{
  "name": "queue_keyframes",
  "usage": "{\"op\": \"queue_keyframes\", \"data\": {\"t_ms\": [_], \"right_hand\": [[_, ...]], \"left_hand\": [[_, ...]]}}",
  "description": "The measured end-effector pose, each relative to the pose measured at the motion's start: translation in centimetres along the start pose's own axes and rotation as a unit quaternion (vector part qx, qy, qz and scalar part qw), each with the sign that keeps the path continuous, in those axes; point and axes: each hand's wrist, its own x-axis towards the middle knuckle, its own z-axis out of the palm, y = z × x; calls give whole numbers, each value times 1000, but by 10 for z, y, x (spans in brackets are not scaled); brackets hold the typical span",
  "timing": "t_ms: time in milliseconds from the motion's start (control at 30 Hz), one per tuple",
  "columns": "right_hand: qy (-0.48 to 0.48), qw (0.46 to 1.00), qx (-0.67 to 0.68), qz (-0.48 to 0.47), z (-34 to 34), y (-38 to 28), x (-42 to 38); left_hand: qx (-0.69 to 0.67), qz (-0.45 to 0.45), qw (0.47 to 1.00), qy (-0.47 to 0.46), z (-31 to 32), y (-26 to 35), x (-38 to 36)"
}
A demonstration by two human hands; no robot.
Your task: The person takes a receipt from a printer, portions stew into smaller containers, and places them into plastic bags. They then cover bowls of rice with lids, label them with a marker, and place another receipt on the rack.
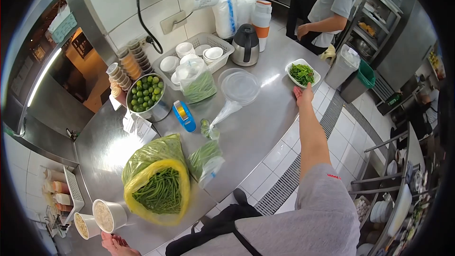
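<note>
My right hand (304, 96) reaches to the counter's far right corner, its thumb at the near rim of a white bowl (293, 68) with cut green vegetables (302, 73). Its other fingers are apart, beside the bowl. At the lower left, my left hand (117, 245) has curled fingers close to a white tub (118, 215) of pale grains or crumbs. A small dark bit shows at its fingertips; what it is I cannot make out. Beside that tub stands a second white tub (90, 227). A yellow plastic bag (184, 194) of long green beans (159, 190) gapes nearby.
A metal pot of limes (146, 94), a blue tape dispenser (185, 116), bagged greens (206, 156), a clear round lid (241, 85), a metal jug (245, 45) and a basket (225, 57) of white bowls occupy the steel counter (256, 123). Two people (332, 4) stand beyond it.
</note>
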Motion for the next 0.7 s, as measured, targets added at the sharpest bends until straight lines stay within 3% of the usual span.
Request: {"op": "queue_keyframes", "data": {"t_ms": [33,100,200,333,400,533,700], "right_hand": [[-47,999,-6,-3,0,0,13],[-43,998,-32,-17,3,2,24],[-43,997,-52,-32,1,-10,7],[-180,972,-147,-27,-11,-42,-45],[-259,940,-221,-25,-1,-63,-89],[-421,858,-294,22,33,-80,-204],[-636,682,-328,150,60,-40,-370]], "left_hand": [[2,3,1000,5,0,-4,-4],[-23,-48,998,-21,-3,-14,-9],[-14,-52,999,-5,2,-20,-20],[-14,-63,997,35,5,-35,-29],[-15,-78,994,82,-15,-51,-41],[-56,-95,993,34,2,-53,-50],[-89,-70,993,13,7,-41,-71]]}}
